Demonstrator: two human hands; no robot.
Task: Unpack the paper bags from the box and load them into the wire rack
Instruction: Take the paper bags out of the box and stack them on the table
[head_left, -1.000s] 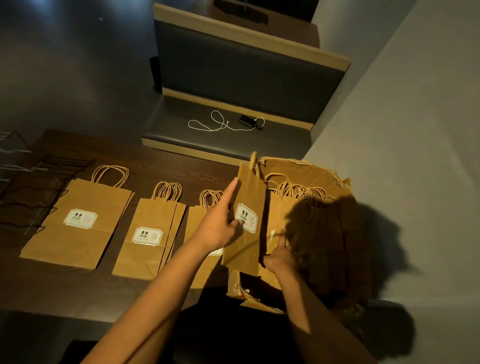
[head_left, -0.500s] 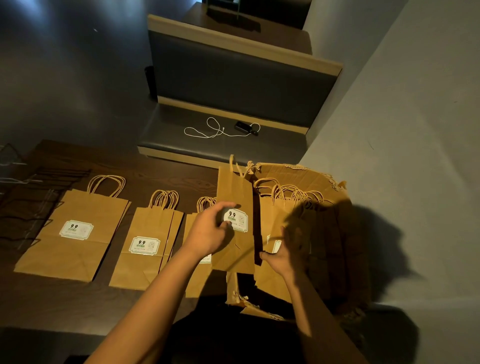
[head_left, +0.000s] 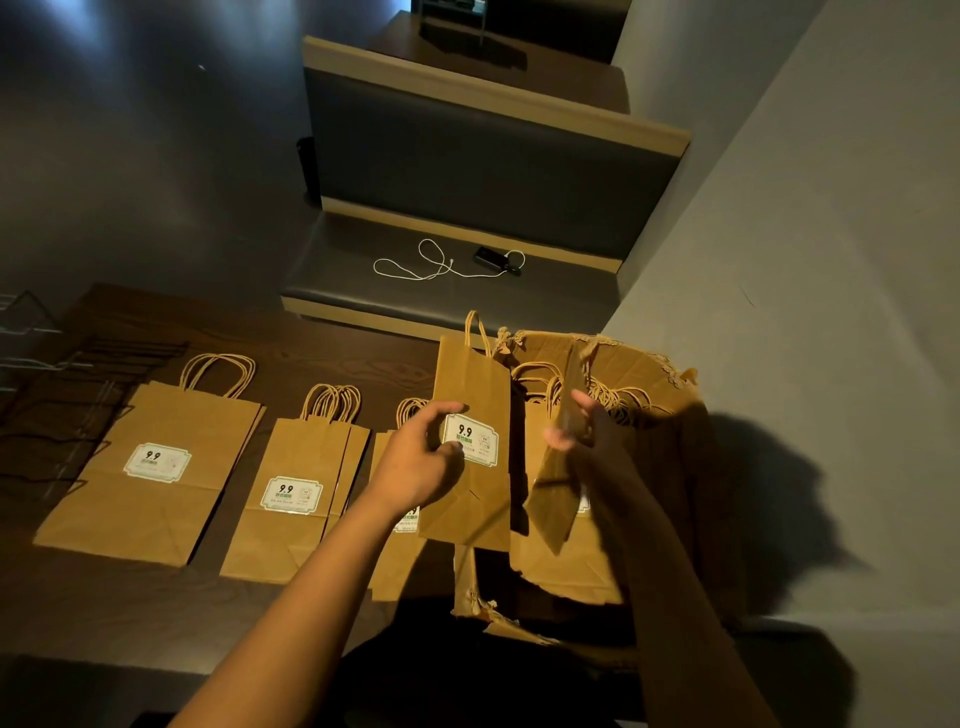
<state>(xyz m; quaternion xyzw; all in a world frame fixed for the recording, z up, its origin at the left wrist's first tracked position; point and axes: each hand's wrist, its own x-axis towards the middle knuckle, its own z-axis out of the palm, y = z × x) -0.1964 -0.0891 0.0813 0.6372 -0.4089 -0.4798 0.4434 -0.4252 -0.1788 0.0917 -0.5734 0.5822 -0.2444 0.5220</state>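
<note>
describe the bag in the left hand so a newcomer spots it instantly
Find the torn cardboard box at the table's right end. At its left edge, the left hand grips a brown paper bag. Unlike the stacks lying flat, it is held upright, label facing the camera.

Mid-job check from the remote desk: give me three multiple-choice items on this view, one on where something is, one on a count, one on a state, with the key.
1. Where is the white cable?
A. on the bench seat
B. in the box
C. on the wire rack

2. How many stacks of bags lie flat on the table?
A. one
B. three
C. five

3. What is the left hand doing?
A. hanging idle
B. pressing the table
C. holding a labelled bag upright

Key:
1 A, the cable lies on the dark bench seat.
2 B, the stacks lie side by side.
3 C, its grip is on the labelled bag.
</note>
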